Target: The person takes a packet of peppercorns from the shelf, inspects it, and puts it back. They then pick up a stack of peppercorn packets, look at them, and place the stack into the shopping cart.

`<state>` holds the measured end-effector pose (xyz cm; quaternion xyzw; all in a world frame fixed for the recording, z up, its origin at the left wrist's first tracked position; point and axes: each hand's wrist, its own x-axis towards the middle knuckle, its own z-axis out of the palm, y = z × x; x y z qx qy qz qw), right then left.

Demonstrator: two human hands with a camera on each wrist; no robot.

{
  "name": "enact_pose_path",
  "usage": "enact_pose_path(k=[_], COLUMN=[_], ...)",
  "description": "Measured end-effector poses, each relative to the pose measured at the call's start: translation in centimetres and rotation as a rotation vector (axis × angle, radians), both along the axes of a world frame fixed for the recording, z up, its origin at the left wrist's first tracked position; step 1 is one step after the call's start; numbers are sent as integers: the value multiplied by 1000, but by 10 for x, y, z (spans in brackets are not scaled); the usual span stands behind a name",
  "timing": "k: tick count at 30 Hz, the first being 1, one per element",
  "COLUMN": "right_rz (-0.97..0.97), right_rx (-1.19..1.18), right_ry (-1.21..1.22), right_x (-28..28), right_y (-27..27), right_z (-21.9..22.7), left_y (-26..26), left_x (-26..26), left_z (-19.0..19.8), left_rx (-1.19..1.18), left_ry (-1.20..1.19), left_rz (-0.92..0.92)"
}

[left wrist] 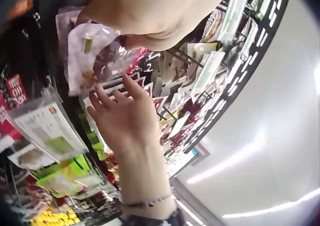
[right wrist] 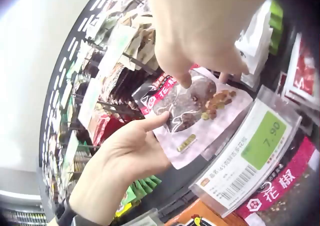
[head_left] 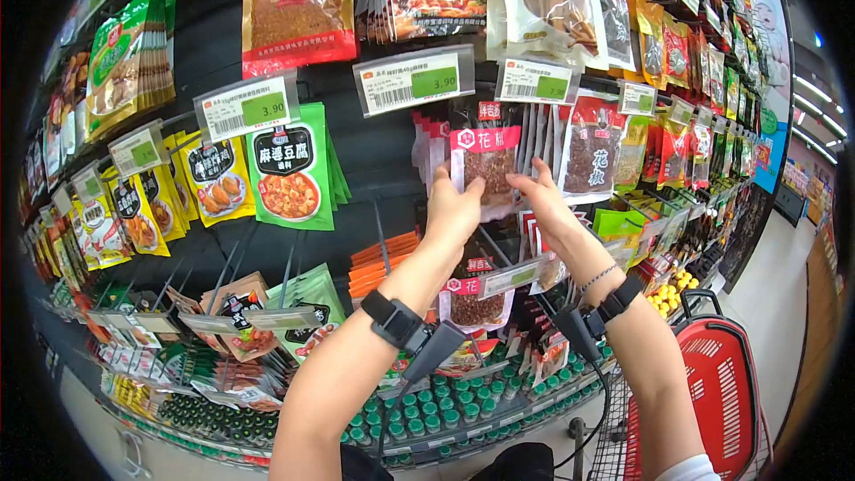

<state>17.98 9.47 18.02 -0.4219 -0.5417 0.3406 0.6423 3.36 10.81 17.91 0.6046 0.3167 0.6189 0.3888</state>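
My left hand [head_left: 452, 214] grips a clear-windowed pouch of Sichuan peppercorns [head_left: 485, 156] by its lower left side, thumb on the front, the other fingers behind it. The pouch has a pink band and dark red-brown contents; in the right wrist view it tilts. My right hand [head_left: 548, 205] is at the pouch's right edge with fingers spread and fairly straight, their tips right at the edge. The left wrist view shows the palm of this right hand [left wrist: 127, 118] beside the pouch [left wrist: 95, 56]. More pouches of the same row stand behind it.
Price tags [head_left: 414, 80] stick out above the pouch on the rack. Another peppercorn pouch [head_left: 476, 307] hangs below, and a red-and-white peppercorn packet [head_left: 590, 147] to the right. Green-capped jars [head_left: 427, 414] line the bottom shelf. A red basket [head_left: 717, 392] stands at the lower right.
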Motion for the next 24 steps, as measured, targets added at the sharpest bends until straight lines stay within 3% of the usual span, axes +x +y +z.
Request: enact_pose_path(k=[3,6,8,13,17,24], right_rz=[-66,3,-12,61,101,-25], right_rx=[3,47,236,211,165,197], right_ry=[-70,-67,12,77,146,157], right_x=[-1,11,12,13,7,-16], right_y=[-27,-51,-70,-122,-162,-217], right_z=[1,-3,-4,-2,-21,-92], left_y=[-6,-47,-65,-102,-127,-182], left_x=[-5,-15,-15,-15,-22,-46], left_z=[1,13,14,7,-20,-87], left_rx=[32,21,16,-29,-90,-147], left_ry=[22,-86,-104,-155,-178,-145], left_rz=[14,-242,-299,-414,-547,-457])
